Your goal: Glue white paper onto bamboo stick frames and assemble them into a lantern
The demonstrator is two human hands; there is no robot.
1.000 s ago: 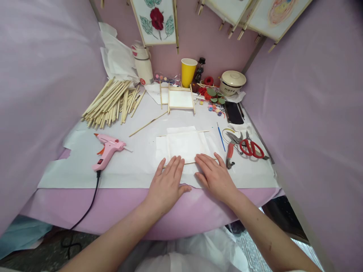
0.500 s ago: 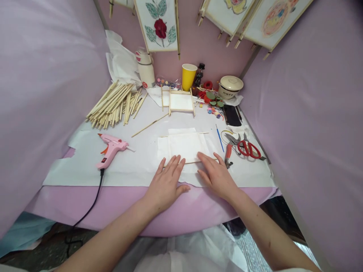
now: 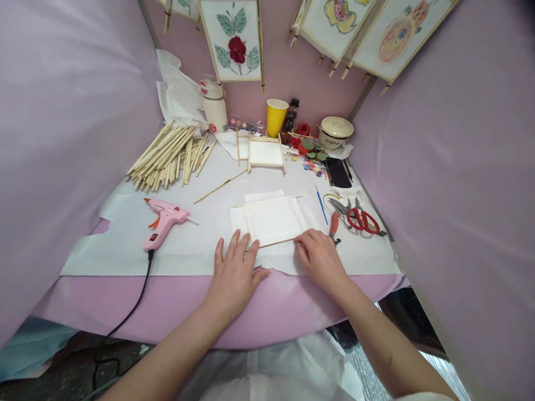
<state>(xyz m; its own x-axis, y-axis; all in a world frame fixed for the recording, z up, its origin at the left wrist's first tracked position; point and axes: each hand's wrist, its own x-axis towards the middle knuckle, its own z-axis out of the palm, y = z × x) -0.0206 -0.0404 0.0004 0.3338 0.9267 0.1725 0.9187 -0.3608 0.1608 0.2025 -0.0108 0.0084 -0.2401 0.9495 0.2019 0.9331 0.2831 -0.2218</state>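
Note:
A white sheet lies in front of me, with white paper under it. Along its near edge runs a thin wooden stick, slightly slanted. My left hand rests palm down at the stick's left end, fingers spread and tips touching the sheet's lower left corner. At the stick's right end, the fingers of my right hand are bent together and closed on it. Another thin stick shows at the sheet's far edge, mostly covered.
A pink glue gun lies left, its cord hanging off the front edge. Bamboo sticks are heaped behind it. Red-handled scissors, pruning shears and a blue pen-like tool lie right. A small frame stands behind.
My right fingers have gone from spread flat to closed at the stick's end. My left hand has slid a little left, and the sheet and stick have tilted slightly.

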